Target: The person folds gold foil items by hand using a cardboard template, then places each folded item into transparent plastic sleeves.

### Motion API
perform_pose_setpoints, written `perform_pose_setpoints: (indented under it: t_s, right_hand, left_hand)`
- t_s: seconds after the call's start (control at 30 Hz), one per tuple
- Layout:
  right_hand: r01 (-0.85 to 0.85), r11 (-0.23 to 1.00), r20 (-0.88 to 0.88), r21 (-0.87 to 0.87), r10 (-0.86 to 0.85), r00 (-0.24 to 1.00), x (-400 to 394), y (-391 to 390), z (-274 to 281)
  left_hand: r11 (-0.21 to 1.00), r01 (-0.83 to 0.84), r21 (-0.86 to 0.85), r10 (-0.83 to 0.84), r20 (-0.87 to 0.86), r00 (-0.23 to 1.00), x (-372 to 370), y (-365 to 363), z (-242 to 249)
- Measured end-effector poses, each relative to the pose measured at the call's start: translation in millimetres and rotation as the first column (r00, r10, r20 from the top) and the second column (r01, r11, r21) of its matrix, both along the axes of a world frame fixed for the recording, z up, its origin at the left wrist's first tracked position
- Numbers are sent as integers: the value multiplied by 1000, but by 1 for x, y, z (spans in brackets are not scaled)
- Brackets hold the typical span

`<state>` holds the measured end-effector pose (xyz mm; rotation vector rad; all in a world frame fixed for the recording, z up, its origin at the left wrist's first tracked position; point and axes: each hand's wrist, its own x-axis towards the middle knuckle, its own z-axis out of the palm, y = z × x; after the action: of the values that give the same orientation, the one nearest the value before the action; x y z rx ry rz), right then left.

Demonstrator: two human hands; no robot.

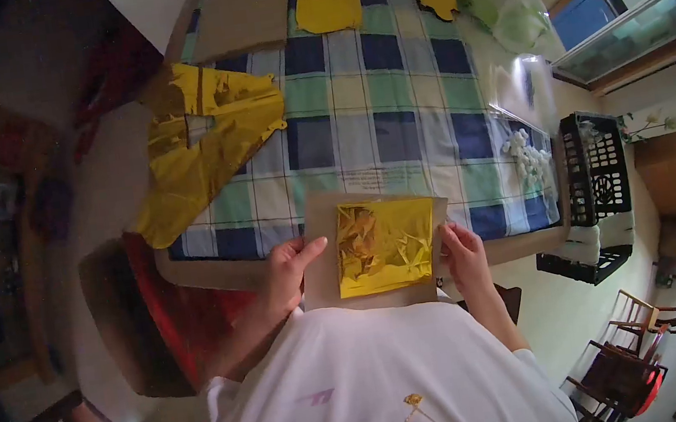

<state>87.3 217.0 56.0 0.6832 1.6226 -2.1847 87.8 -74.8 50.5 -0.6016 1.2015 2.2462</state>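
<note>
Close to the torso, both hands hold up a flat packet of folded gold foil (387,243), a shiny square against a brown backing (322,274). My left hand (291,272) is closed on its left edge, thumb on the front. On the right edge, my right hand (465,253) pinches it between thumb and fingers. A see-through flap with small printed text (380,179) seems to extend from the packet's top. Beyond, a flat, crinkled gold foil balloon (214,133) lies over the table's left side.
A checked cloth (350,100) covers the table. At its far end lie a brown sheet (240,19) and more gold foil (328,5). Clear plastic bags (519,87) and a white bundle (527,156) are on the right, beside a black crate (596,179). Chairs (628,369) stand lower right.
</note>
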Motion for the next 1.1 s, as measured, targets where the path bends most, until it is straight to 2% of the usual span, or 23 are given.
perform_pose_setpoints:
  t_s: [0.17,0.27,0.37,0.47,0.57,0.67,0.7,0.8,0.87,0.9,1.0,1.07,1.1]
  right_hand:
    - [-6,1000,64,12,5,998,5,-1,-2]
    - [9,995,22,-95,-7,1000,6,-1,-10]
    - [-10,999,34,-37,12,999,13,-3,1]
    - [16,1000,91,3,-17,996,25,-8,5]
    - [-144,985,-29,93,147,989,37,3,-3]
    - [-159,982,89,98,150,985,49,6,2]
    - [-169,975,9,143,170,985,47,-2,16]
    - [-204,972,-10,114,206,978,58,5,4]
    - [-279,959,88,37,275,957,62,7,11]
    - [-315,949,128,-2,312,941,60,7,14]
    - [-253,966,131,-52,258,957,39,6,12]
    - [-187,982,5,21,187,982,9,7,-2]
    - [-154,985,-35,74,157,987,-12,7,-7]
  left_hand:
    - [998,-15,59,14,14,1000,8,-1,-6]
    - [999,-3,36,3,6,1000,7,-3,-6]
    - [973,95,-211,-116,-90,989,12,-2,24]
    - [940,203,-274,-222,-42,974,25,-12,10]
    - [930,212,-302,-231,-28,973,39,-16,-1]
    - [930,228,-289,-232,22,973,44,-14,16]
    - [934,219,-283,-216,40,976,44,-13,24]
    - [945,207,-253,-192,82,978,50,-12,34]
    - [952,215,-217,-201,87,976,54,-17,22]
    - [952,229,-204,-223,53,973,51,-17,22]
    - [955,238,-174,-252,-65,965,34,-12,23]
    - [965,204,-164,-227,-135,964,4,-2,26]
    - [963,191,-190,-228,-198,953,-14,-1,6]
